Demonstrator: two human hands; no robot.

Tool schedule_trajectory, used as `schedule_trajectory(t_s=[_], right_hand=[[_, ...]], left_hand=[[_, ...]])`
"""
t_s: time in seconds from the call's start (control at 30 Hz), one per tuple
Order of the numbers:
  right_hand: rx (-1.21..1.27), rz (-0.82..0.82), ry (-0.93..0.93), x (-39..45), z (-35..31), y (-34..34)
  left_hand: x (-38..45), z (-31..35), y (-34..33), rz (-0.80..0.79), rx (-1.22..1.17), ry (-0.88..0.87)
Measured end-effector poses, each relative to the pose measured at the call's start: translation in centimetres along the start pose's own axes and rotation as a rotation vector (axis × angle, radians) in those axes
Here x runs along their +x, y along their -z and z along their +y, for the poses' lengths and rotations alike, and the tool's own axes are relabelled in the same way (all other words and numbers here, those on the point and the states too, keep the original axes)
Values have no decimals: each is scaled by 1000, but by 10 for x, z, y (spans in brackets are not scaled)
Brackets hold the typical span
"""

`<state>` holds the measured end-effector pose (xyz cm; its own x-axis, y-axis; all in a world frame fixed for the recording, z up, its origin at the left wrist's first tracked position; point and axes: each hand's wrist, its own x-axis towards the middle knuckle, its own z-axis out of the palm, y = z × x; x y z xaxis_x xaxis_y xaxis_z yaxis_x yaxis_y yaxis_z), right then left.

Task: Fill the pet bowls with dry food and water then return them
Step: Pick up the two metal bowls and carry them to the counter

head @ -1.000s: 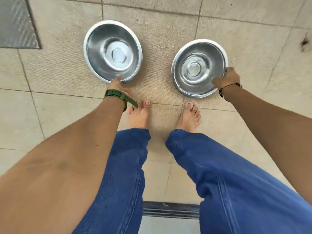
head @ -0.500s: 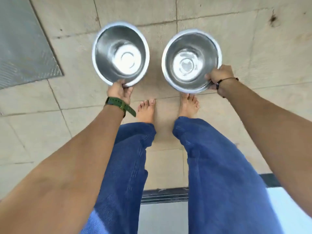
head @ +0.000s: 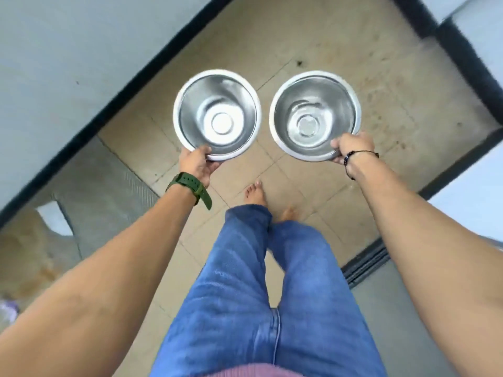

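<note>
Two empty steel pet bowls hang side by side in the air above the tiled floor. My left hand (head: 196,165), with a green watch strap on the wrist, grips the near rim of the left bowl (head: 217,115). My right hand (head: 352,151), with a thin dark bracelet, grips the near right rim of the right bowl (head: 314,115). Both bowls face up, held level, and show bare shiny insides. No food or water is in view.
A pale wall (head: 68,50) with a black skirting strip (head: 114,104) runs along the left. A grey mat (head: 103,191) lies on the floor at left. A dark sliding-door track (head: 364,265) lies at right. My bare feet (head: 255,193) stand on beige tiles.
Both bowls have come up off the floor, one in each hand. My body has risen and turned, so the wall and door track have swung into view.
</note>
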<state>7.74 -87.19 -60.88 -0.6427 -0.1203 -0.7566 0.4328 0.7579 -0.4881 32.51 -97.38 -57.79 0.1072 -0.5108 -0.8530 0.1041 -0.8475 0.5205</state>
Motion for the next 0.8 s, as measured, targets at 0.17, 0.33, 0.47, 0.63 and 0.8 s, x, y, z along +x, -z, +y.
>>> schedule_trajectory(t_s=[0.17,0.33,0.47,0.63,0.8], right_hand=[[272,133,-15,-50,33,61],[482,244,-5,-101,83,117],[628,392,-58,-144,144,171],[775,541,-131,-192,230,227],[872,695,-244,-224,308,266]], left_hand=[[-40,10,-4,-139,164,-136],[-92,-14,-9,-306,344,-181],[-130,-46,-16,-479,526,-206],[-179,-104,-28,-646,681,-197],[-226,-166,-53,-772,915,-158]])
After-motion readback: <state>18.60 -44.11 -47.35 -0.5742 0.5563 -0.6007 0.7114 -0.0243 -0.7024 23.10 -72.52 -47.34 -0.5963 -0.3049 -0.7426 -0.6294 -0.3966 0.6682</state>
